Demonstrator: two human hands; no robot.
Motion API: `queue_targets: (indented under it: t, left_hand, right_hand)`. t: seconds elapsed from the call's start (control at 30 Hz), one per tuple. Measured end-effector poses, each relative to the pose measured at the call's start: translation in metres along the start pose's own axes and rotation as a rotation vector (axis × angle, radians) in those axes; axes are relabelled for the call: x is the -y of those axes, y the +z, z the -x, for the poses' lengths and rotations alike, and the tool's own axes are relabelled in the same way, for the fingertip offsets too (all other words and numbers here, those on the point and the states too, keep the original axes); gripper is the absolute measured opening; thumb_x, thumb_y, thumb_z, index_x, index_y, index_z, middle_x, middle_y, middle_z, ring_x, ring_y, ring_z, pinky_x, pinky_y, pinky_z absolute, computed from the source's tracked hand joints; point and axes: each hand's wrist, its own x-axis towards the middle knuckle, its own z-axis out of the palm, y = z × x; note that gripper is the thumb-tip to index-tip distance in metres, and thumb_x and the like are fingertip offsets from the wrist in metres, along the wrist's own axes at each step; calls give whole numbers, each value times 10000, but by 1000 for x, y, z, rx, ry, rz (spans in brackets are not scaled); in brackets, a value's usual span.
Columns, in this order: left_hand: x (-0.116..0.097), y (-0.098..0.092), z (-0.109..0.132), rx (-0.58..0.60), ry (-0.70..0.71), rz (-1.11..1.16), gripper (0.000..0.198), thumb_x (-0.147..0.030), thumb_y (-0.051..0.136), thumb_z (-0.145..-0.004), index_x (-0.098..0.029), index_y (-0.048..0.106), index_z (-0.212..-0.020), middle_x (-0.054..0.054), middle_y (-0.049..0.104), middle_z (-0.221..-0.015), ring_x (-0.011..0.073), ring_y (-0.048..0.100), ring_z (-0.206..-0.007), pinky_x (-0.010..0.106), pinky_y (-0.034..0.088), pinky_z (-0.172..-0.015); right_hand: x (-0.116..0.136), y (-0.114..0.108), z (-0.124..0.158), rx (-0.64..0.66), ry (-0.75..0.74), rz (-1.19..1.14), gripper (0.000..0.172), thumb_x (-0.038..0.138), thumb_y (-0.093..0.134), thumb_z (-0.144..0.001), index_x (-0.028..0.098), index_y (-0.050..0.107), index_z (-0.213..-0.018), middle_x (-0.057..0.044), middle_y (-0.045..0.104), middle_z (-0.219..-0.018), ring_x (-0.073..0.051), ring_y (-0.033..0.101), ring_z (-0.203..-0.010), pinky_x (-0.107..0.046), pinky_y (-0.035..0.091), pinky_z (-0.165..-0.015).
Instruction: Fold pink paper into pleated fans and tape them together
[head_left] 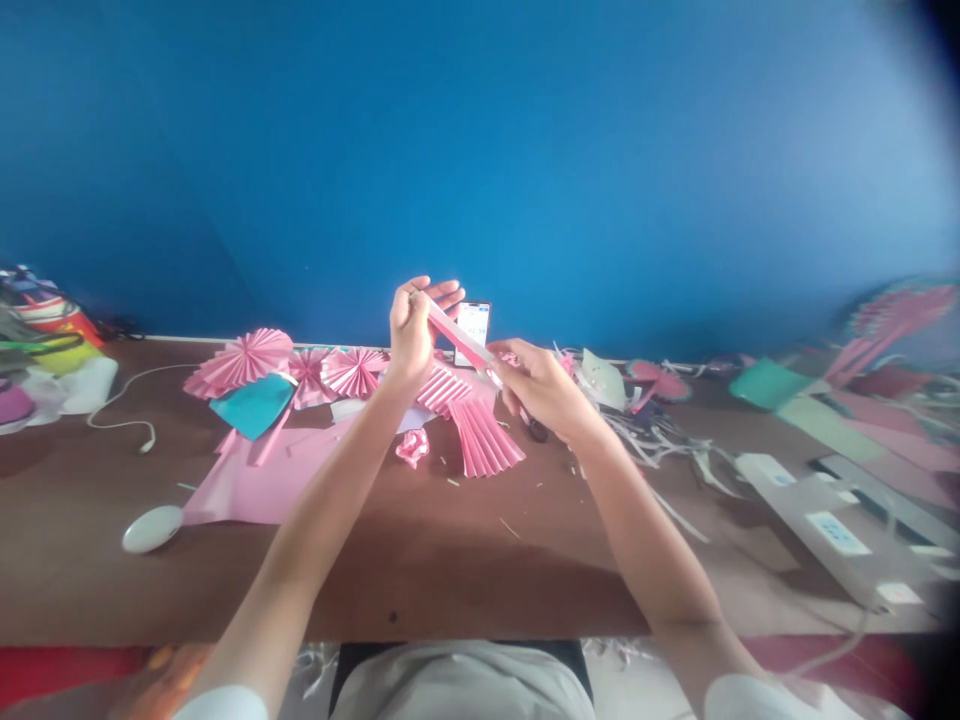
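Both my hands are raised above the brown table [420, 560] and hold a folded pink paper strip [459, 340] between them. My left hand [412, 330] pinches its upper end, fingers partly spread. My right hand [541, 390] is closed around its lower end. Below them lie pleated pink paper fans [480, 435] and a small crumpled pink scrap [412, 447]. A phone [473, 325] with a lit screen stands behind my hands against the blue wall.
Round pink paper rosettes [247, 362], a teal paper piece [253, 405] and a flat pink sheet [247, 480] lie at left, with a white mouse [152, 528] and cable. Paper offcuts [660, 440], coloured sheets and white power strips [825, 525] fill the right side. Containers [45, 330] stand far left.
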Motion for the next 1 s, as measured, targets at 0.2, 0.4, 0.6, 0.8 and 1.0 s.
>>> queue_targets:
  t: [0.2,0.4,0.6,0.8,1.0]
  left_hand:
    - [-9,2,0,4,37,-12,135,-377,447,-986,-271,441,-1068,62,672,-1170,207,685,-1053,418,538,-903]
    - [-11,1,1,30,55,-34,148,-390,465,-985,-279,439,-1080,60,670,-1205,202,692,-1032,357,551,-844]
    - [-17,3,2,11,-18,79,102,-350,470,-986,-282,441,-1056,43,671,-1216,210,678,-1072,386,541,-879]
    - [-26,5,4,1,-89,196,67,-281,461,-986,-288,463,-1053,24,643,-1272,214,610,-1212,439,480,-1007]
    - [-25,4,2,4,-23,202,45,-257,431,-1001,-279,458,-1029,23,644,-1273,205,630,-1182,459,460,-1033]
  right_hand:
    - [4,-10,6,17,18,58,385,394,501,-965,171,559,-1275,33,545,-446,-105,467,-387,-245,331,-422]
    - [11,-17,12,15,54,53,437,395,503,-961,209,509,-1357,30,555,-474,-121,508,-431,-258,361,-467]
    - [8,-17,8,48,96,90,457,399,477,-968,214,478,-1385,20,569,-480,-135,523,-464,-274,378,-505]
    - [5,-16,4,57,74,114,462,395,476,-965,179,487,-1373,18,564,-468,-136,529,-470,-272,369,-506]
    - [5,-13,5,66,94,136,520,409,467,-968,166,432,-1426,11,597,-502,-117,485,-420,-273,341,-463]
